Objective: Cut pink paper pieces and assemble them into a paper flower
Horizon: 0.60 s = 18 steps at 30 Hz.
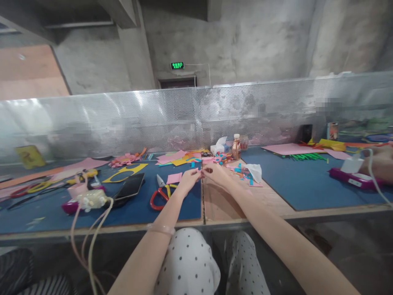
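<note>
Over the seam at the middle of the table, my left hand [190,178] and my right hand [215,174] meet, fingertips pinched together. A small pink piece [199,171] shows between them, too small to tell more of its shape. Left of my left hand lie a pink square of sheet [175,178] and scissors [160,199] with red and yellow handles, blades apart. Right of my right hand, small blue and pink cut pieces [245,175] lie by a crumpled white tissue [254,171].
A dark phone [130,186] and a purple-and-cream device with cords [89,200] lie left. Behind stand a bottle [236,147] and coloured sheets [175,157] before a perforated metal screen [172,119]. At far right, another person's hand [379,162] is by a purple device [353,179].
</note>
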Motion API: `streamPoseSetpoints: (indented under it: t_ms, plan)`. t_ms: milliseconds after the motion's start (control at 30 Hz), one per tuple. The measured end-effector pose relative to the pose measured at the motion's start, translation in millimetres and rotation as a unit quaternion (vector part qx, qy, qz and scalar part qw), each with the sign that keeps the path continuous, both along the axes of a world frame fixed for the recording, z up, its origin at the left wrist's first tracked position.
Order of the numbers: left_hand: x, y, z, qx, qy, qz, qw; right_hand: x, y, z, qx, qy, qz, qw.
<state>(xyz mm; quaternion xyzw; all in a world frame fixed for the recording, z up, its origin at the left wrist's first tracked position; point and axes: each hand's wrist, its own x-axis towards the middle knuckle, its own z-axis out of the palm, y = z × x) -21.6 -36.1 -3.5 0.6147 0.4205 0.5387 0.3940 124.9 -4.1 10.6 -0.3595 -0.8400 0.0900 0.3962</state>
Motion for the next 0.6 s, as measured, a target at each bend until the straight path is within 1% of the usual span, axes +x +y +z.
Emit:
streamPoseSetpoints:
  t_ms: [167, 300, 400, 500, 600]
  plan:
    - [-2.7, 3.9, -2.3, -0.002, 0.025, 0.011, 1.000, -2.4, 3.2, -3.3, 0.037, -0.011, -0.025, 0.999]
    - [-3.9, 5.6, -2.6, 0.004, 0.024, 0.030, 0.999, -4.9, -0.2, -2.9, 0.058, -0.016, -0.040, 0.997]
    - [-4.3, 5.0, -1.1, -0.002, 0.018, 0.033, 0.999, -5.3, -5.6, 1.4, 0.042, 0.001, -0.029, 0.999]
    - [-4.0, 4.2, 0.2, -0.019, 0.004, 0.022, 1.000, -4.0, -11.2, 6.5, 0.007, 0.037, 0.001, 0.999]
    - [-3.2, 3.4, 1.1, -0.030, -0.001, 0.012, 0.999, -2.5, -13.9, 8.9, -0.010, 0.061, 0.012, 0.998]
